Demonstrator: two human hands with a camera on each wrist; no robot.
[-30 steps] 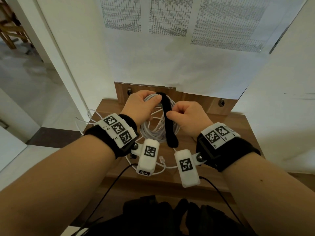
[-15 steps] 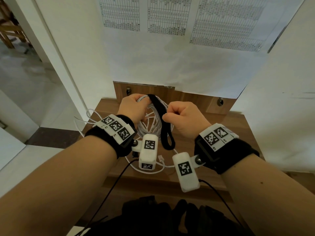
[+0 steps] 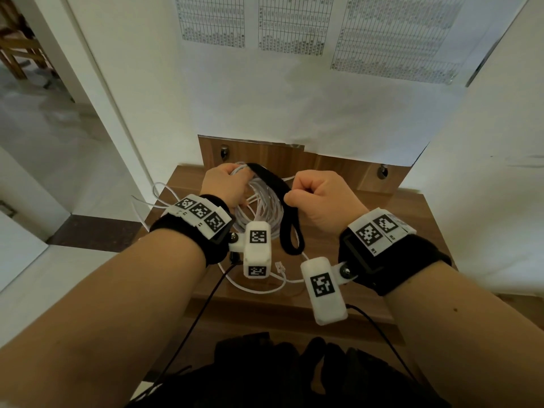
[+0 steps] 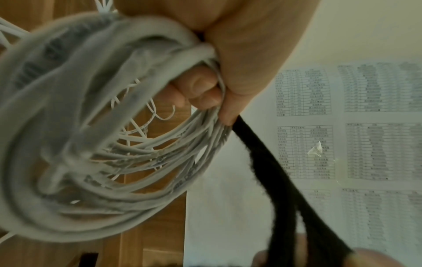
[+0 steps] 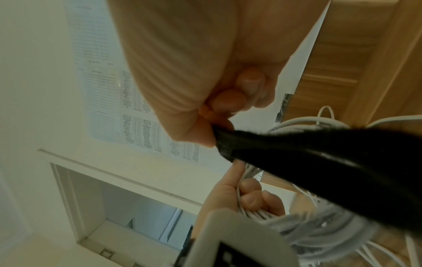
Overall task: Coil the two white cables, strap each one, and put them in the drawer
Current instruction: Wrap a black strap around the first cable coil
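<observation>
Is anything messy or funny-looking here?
A bit. The second cable lies loose and uncoiled on the table, looping over its left edge. The strap hangs unfastened over the coil between both hands.

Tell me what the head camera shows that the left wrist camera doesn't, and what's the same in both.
Only the head view shows the right hand pinching the black strap, and a loose cable end on the wooden table. Only the left wrist view shows the left hand's fingertips curled through the cable coil. Both show the left hand gripping coil and strap together.
</observation>
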